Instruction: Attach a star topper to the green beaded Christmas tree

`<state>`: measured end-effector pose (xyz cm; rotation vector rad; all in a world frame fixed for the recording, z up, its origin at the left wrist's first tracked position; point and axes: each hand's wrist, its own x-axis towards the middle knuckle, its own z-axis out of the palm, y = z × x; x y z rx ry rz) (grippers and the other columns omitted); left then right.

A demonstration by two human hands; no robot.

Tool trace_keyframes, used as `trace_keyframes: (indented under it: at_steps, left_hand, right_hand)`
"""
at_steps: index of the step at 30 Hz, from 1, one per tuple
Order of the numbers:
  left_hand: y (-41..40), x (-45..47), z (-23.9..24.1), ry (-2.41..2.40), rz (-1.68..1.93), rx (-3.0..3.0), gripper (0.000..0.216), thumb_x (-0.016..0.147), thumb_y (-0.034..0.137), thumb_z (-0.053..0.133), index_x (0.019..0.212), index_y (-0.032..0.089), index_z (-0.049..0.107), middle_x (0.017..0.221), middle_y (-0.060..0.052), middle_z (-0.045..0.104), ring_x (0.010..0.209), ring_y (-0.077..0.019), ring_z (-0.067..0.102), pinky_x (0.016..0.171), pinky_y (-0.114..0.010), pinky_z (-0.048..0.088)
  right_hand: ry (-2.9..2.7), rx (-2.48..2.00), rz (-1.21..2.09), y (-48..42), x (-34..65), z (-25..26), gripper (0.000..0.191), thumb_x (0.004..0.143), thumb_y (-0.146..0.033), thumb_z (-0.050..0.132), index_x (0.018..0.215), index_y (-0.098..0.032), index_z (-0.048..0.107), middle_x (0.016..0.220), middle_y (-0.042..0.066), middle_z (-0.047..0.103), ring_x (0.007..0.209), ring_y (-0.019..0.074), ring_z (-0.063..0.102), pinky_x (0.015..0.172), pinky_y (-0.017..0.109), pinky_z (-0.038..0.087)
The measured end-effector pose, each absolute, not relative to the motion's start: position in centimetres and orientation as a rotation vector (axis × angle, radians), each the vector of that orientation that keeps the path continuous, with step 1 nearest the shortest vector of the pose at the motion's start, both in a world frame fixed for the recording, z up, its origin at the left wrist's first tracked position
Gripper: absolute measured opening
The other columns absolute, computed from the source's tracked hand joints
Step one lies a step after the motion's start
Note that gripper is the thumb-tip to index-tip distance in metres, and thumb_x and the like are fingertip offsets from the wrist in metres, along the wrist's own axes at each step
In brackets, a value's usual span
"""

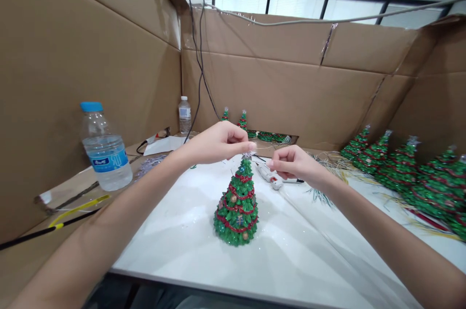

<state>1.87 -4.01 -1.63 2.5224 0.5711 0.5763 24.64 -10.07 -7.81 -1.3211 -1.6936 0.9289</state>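
Note:
A small green tinsel Christmas tree [236, 207] with red garland and tiny ornaments stands upright on the white table [182, 236]. My left hand [218, 143] hovers just above its tip, thumb and fingers pinched together at the silver topper [247, 155]. My right hand [293, 163] is a little to the right of the tip, fingers curled and pinched; a thin wire seems to run between the hands, too fine to be sure. A white glue gun [270, 176] lies on the table just below my right hand.
A row of finished trees [400, 168] lines the right side, with two more trees [242, 119] at the back. A water bottle [105, 148] stands at left, a smaller bottle [184, 114] behind. Silver tinsel strips [327, 165], cables and cardboard walls [73, 80] surround the table.

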Motion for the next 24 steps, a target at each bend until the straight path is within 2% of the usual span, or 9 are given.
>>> trace_keyframes:
  at_steps: [4,7,11,15,20,24]
  left_hand:
    - [-5.0,1.5,-1.2,0.669,0.579,2.654,0.034,0.078,0.048,0.065,0.074,0.014,0.064,0.054,0.005,0.042,0.05,-0.007,0.037,0.046,-0.021,0.024]
    - [-5.6,1.5,-1.2,0.796,0.618,2.762,0.033,0.074,0.048,0.068,0.077,0.015,0.064,0.057,0.004,0.047,0.052,-0.008,0.041,0.048,-0.022,0.026]
    - [-6.2,1.8,-1.4,0.94,0.662,2.854,0.027,0.076,0.043,0.066,0.072,0.016,0.062,0.057,0.004,0.048,0.053,-0.0082,0.039,0.051,-0.022,0.025]
    - [-7.1,2.1,-1.5,1.009,0.671,2.854,0.024,0.078,0.041,0.064,0.079,0.017,0.067,0.061,0.003,0.053,0.056,-0.0096,0.042,0.051,-0.022,0.026]
    - [-8.0,2.3,-1.9,1.121,0.707,2.872,0.024,0.081,0.039,0.063,0.085,0.017,0.071,0.067,-0.001,0.062,0.059,-0.0123,0.05,0.052,-0.023,0.027]
    - [-8.2,2.3,-2.5,1.083,0.803,2.882,0.031,0.083,0.035,0.063,0.111,0.024,0.071,0.073,-0.001,0.068,0.063,-0.014,0.057,0.056,-0.023,0.034]
  right_hand:
    - [-1.827,-1.39,0.754,-10.9,24.3,-6.8,0.05,0.071,-0.063,0.067,0.06,-0.016,0.054,0.046,-0.003,0.049,0.041,0.0042,0.032,0.041,0.022,0.019]
    - [-1.919,-1.418,0.57,-11.3,24.2,-6.2,0.051,0.074,-0.064,0.062,0.057,-0.017,0.05,0.047,-0.003,0.046,0.043,0.0053,0.032,0.044,0.024,0.019]
    - [-2.029,-1.502,0.192,-12.0,23.9,-5.3,0.045,0.082,-0.055,0.056,0.057,-0.017,0.05,0.048,-0.003,0.044,0.046,0.0064,0.033,0.048,0.025,0.021]
    - [-2.145,-1.52,-0.234,-12.7,23.6,-3.9,0.035,0.081,-0.046,0.059,0.061,-0.018,0.054,0.051,-0.003,0.049,0.051,0.0076,0.036,0.053,0.024,0.023]
    - [-2.257,-1.53,-0.531,-13.6,23.0,-2.5,0.031,0.082,-0.041,0.059,0.062,-0.018,0.052,0.055,-0.002,0.052,0.053,0.0088,0.037,0.054,0.025,0.02]
    - [-2.264,-1.499,-0.68,-13.8,22.7,-2.6,0.036,0.084,-0.041,0.055,0.058,-0.018,0.045,0.053,-0.002,0.048,0.051,0.0086,0.032,0.053,0.026,0.016]
